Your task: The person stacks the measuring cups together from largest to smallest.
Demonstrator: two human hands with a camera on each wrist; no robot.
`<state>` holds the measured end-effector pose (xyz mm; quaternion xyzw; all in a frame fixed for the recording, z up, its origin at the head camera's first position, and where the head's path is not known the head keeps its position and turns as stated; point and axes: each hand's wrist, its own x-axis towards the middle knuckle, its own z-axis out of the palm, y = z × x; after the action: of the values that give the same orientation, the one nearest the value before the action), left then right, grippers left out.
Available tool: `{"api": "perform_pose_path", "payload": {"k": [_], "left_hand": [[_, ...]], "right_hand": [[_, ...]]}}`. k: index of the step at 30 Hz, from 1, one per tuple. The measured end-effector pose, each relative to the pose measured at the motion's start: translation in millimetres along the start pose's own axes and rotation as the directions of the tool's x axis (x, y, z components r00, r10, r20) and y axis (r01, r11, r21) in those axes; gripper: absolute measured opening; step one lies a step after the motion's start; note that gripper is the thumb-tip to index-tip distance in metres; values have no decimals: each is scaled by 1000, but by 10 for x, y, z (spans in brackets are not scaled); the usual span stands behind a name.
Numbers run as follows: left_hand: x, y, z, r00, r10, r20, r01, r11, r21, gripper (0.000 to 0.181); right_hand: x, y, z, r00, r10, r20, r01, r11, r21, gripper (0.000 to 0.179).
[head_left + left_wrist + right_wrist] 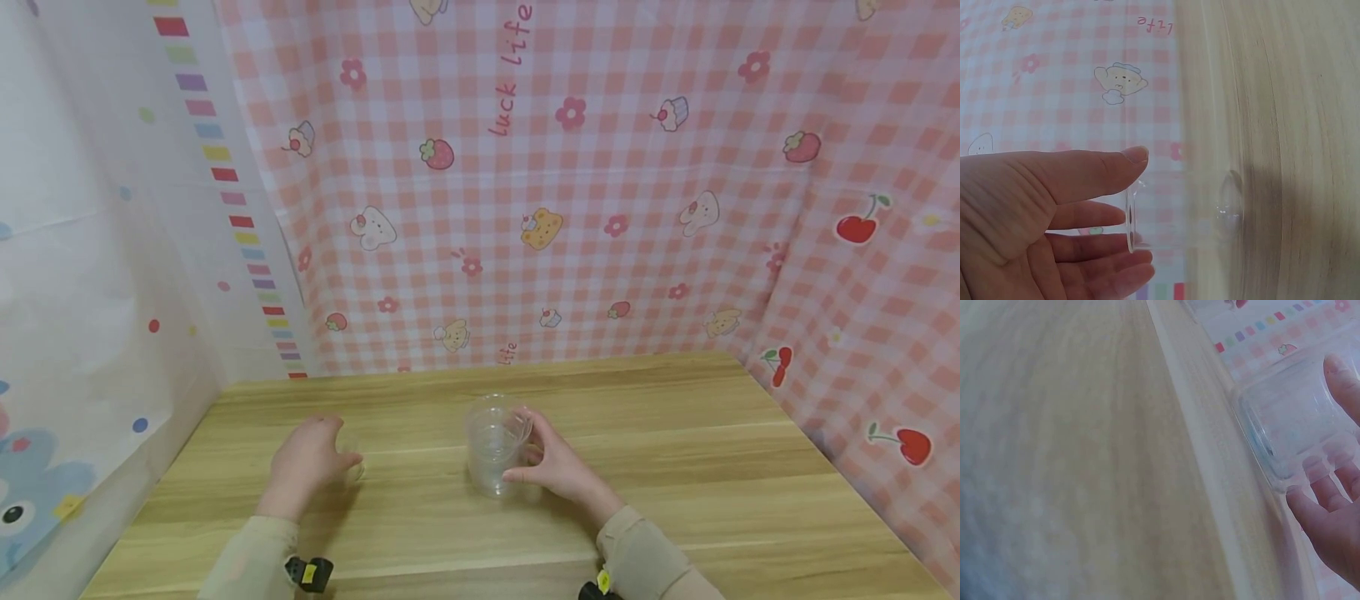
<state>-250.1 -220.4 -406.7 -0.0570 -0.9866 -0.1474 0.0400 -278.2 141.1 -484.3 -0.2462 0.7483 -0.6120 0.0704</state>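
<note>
My left hand (311, 454) curls around the rim end of a small clear cup (1179, 215). Its thumb lies on the near side of the rim and the fingers go round the far side. From the head view most of this cup is hidden behind the hand. Near the middle of the table, my right hand (555, 462) grips a larger clear plastic cup (486, 454), thumb in front and fingers behind. Several curved clear edges show within and beside it. The right wrist view shows the fingers (1329, 490) spread along its transparent wall.
Both hands are over a light wood-grain table (420, 542). A pink checked cloth (480, 275) hangs behind it, and a white patterned cloth (90, 275) hangs on the left. Cherry-printed cloth (885, 317) borders the right side.
</note>
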Motion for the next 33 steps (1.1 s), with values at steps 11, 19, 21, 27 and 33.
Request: {"api": "perform_pose_path", "payload": {"k": [11, 19, 21, 27, 33], "left_hand": [[20, -12, 20, 1000, -20, 15, 19, 1000, 6, 60], [40, -22, 42, 1000, -14, 19, 14, 1000, 7, 54], [41, -21, 45, 1000, -10, 18, 10, 1000, 6, 53], [34, -11, 40, 1000, -3, 9, 3, 1000, -4, 50], [22, 0, 34, 1000, -2, 2, 2, 1000, -1, 47]], "right_hand": [[4, 17, -2, 1000, -6, 2, 6, 1000, 1, 89], [12, 26, -6, 1000, -15, 4, 15, 1000, 3, 89], [12, 23, -6, 1000, -15, 5, 15, 1000, 4, 89], [10, 14, -7, 1000, -9, 4, 9, 1000, 5, 89], [10, 8, -6, 1000, -4, 1, 4, 1000, 6, 89]]}}
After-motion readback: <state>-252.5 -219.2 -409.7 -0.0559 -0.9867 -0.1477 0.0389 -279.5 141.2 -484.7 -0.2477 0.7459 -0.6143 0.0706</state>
